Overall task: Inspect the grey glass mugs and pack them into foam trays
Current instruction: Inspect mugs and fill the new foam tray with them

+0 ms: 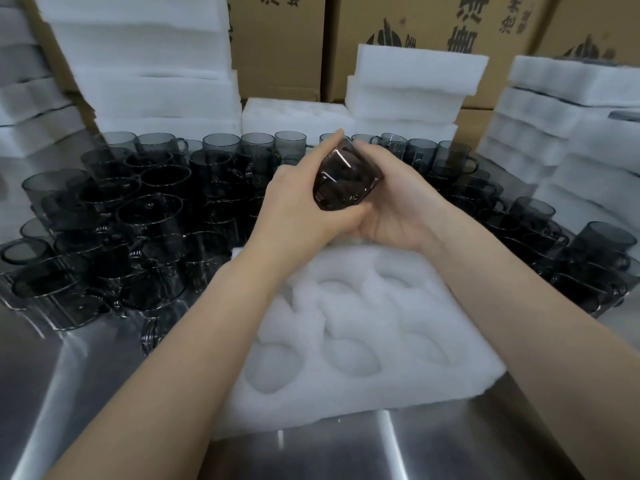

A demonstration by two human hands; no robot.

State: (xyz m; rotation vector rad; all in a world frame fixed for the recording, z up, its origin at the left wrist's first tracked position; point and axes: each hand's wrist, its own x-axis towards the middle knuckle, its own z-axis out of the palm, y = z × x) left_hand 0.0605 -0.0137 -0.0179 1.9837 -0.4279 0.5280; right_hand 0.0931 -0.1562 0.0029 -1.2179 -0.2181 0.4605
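Note:
A dark grey glass mug (pixel 346 178) is held tilted above the far edge of a white foam tray (pixel 363 382). My left hand (pixel 298 206) grips its left side, with the index finger stretched up along the glass. My right hand (pixel 398 202) cups it from the right and below, fingers curled round the base. The tray lies on the steel table and has several moulded hollows, all without mugs. Many more grey glass mugs (pixel 138 216) stand crowded to the left, behind my hands, and to the right (pixel 581 258).
Stacks of white foam trays rise at the back left (pixel 149 64), back centre (pixel 412 88) and right (pixel 575 133). Brown cardboard boxes (pixel 277 43) stand behind them. The steel table (pixel 104 393) reaches to the near edge.

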